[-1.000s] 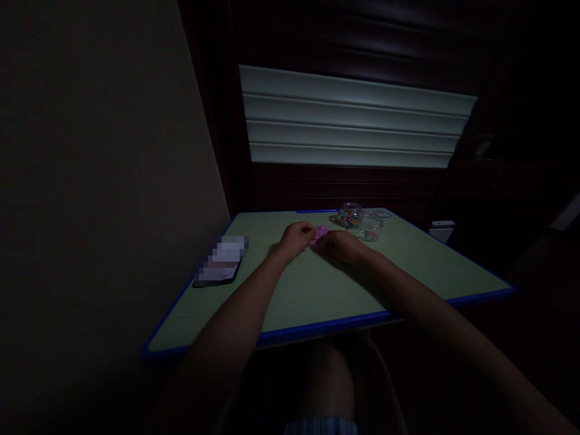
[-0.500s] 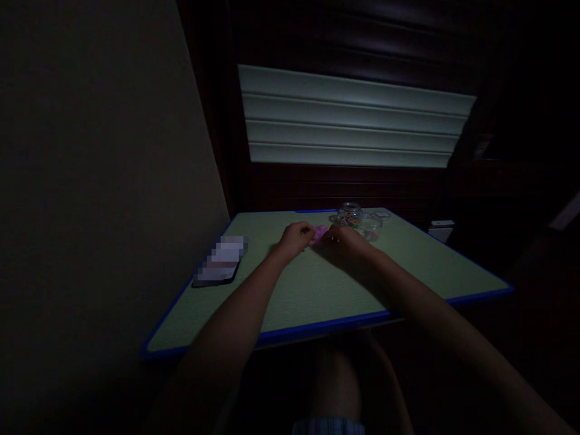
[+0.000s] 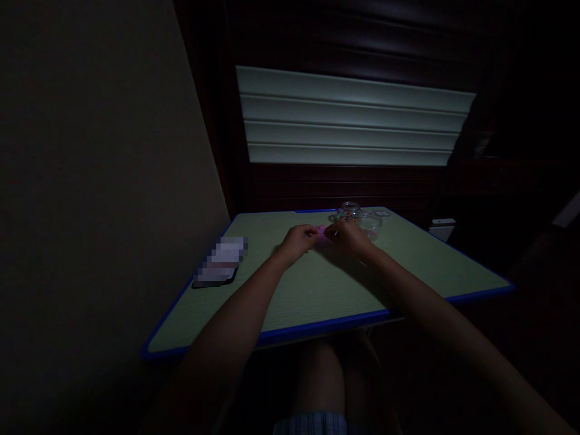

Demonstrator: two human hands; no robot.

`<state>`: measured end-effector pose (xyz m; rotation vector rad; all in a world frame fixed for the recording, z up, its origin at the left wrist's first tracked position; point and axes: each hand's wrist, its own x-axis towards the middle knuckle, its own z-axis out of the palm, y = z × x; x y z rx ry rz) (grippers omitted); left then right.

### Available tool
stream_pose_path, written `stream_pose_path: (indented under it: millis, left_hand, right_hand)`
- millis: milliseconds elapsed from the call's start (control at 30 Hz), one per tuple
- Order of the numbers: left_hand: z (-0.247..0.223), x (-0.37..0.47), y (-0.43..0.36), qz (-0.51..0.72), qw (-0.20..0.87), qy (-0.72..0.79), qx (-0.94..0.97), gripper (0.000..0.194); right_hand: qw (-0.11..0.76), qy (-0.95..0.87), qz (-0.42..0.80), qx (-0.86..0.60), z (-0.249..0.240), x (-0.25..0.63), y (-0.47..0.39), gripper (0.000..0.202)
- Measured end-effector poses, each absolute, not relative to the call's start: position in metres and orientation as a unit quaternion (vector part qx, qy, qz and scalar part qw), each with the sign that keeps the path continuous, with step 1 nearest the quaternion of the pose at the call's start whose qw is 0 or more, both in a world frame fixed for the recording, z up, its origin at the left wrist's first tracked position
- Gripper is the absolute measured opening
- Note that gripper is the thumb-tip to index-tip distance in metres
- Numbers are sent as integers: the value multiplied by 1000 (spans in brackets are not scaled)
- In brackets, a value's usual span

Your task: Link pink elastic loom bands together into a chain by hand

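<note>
A small pink-purple item [image 3: 321,230] lies between my hands near the back middle of the green table; its shape is hard to make out in the dim light. My left hand [image 3: 299,240] has its fingers pinched together at the left side of it. On the right side, my right hand [image 3: 347,237] is closed too, fingertips at the item. Just behind my right hand stand a clear jar [image 3: 350,211] with small multicoloured pieces and a clear open container [image 3: 372,226] with something pinkish in it.
The green table [image 3: 290,302] has a blue edge. A pixelated flat object [image 3: 222,260] lies at its left side. Near the back right is a clear lid [image 3: 381,214]. A wall rises on the left, and a white object [image 3: 441,229] is beyond the right edge.
My left hand has shifted slightly right, and the fingertips of both hands are closer together over the pink-purple item. My legs below the table have moved a little.
</note>
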<state>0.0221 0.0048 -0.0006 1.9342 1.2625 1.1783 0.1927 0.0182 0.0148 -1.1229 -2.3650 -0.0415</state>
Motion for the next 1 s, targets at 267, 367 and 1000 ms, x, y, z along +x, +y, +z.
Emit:
stream_pose_path:
  millis: [267, 367, 1000]
  left_hand:
    - [-1, 22, 6, 431, 258, 469, 726, 22]
    - [-1, 22, 6, 430, 256, 467, 729, 21]
    - [4, 23, 3, 460, 228, 465, 721, 16]
  right_hand:
    - [257, -881, -1, -396, 14, 191, 19, 21]
    - [258, -882, 4, -393, 15, 191, 18, 23]
    - [366, -810, 128, -440, 10, 192, 28, 39]
